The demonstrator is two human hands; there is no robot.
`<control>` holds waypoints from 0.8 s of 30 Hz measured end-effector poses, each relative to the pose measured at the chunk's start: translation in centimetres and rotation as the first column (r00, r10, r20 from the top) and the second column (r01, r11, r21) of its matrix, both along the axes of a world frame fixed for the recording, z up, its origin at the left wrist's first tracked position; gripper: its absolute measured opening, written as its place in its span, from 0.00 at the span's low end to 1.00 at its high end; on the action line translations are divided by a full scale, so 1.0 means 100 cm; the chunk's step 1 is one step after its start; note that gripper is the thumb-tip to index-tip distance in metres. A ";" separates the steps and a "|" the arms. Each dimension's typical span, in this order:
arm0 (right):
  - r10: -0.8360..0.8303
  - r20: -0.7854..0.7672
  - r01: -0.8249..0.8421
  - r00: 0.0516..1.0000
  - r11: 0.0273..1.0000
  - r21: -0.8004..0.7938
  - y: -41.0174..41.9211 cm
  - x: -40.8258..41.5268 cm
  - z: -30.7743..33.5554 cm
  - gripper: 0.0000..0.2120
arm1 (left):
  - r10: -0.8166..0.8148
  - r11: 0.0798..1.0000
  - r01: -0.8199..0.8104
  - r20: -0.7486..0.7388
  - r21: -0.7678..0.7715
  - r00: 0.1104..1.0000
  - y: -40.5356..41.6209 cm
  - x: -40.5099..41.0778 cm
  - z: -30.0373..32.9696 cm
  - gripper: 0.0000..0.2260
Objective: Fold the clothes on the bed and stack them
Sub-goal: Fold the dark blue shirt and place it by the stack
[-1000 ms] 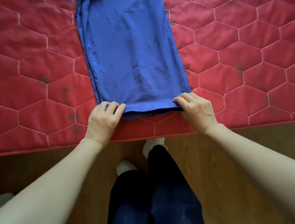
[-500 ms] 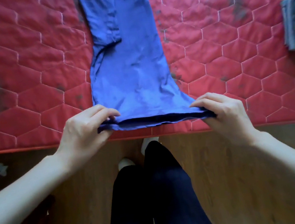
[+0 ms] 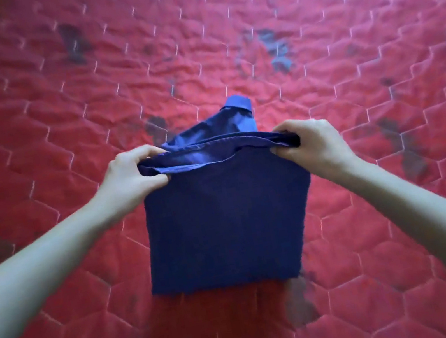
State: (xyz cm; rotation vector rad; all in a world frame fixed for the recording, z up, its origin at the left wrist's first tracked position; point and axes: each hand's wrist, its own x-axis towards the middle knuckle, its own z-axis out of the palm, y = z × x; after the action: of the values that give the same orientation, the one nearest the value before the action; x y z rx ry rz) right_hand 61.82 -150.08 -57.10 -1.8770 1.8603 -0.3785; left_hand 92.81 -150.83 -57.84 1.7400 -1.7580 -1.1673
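- The blue shirt is held above the red bed, its lower half raised so it can be carried over the upper half.
- One hem corner is pinched by the left hand, thumb below and curled fingers above.
- The other corner is gripped by the right hand, so the edge is kept taut and level.
- The collar lies on the bed just beyond the hem, probably where the hem is to be laid.
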 end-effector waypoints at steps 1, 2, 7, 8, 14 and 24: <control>0.010 -0.014 -0.010 1.000 1.000 0.014 -0.035 0.000 -0.015 0.12 | 0.024 1.000 -0.024 -0.003 0.010 1.000 -0.027 -0.002 -0.015 0.14; 0.011 -0.015 -0.011 1.000 1.000 0.029 -0.068 0.000 -0.030 0.12 | 0.045 0.999 -0.045 -0.002 0.005 0.999 -0.054 -0.004 -0.029 0.14; -0.064 -0.014 0.065 0.998 0.984 0.164 -0.183 -0.002 -0.101 0.30 | 0.191 0.979 -0.204 0.403 -0.010 0.895 -0.143 -0.007 -0.108 0.23; -0.133 0.001 0.132 0.991 0.981 0.141 -0.192 -0.001 -0.111 0.32 | 0.196 0.976 -0.219 0.498 -0.012 0.845 -0.147 -0.009 -0.117 0.25; -0.144 -0.030 0.139 0.989 0.980 -0.143 -0.131 0.045 -0.135 0.24 | 0.017 0.959 0.158 0.604 -0.236 0.796 -0.078 -0.053 -0.145 0.23; 0.139 -0.186 -0.157 0.973 0.984 -0.082 0.076 0.120 -0.201 0.22 | -0.150 0.936 0.331 0.714 -0.121 0.684 0.100 -0.052 -0.194 0.23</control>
State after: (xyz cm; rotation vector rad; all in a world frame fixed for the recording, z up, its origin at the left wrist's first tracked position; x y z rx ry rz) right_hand 73.82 -142.44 -77.17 -2.1637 1.8275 -0.2601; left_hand 87.63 -140.82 -77.29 1.9751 -2.5062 -0.3121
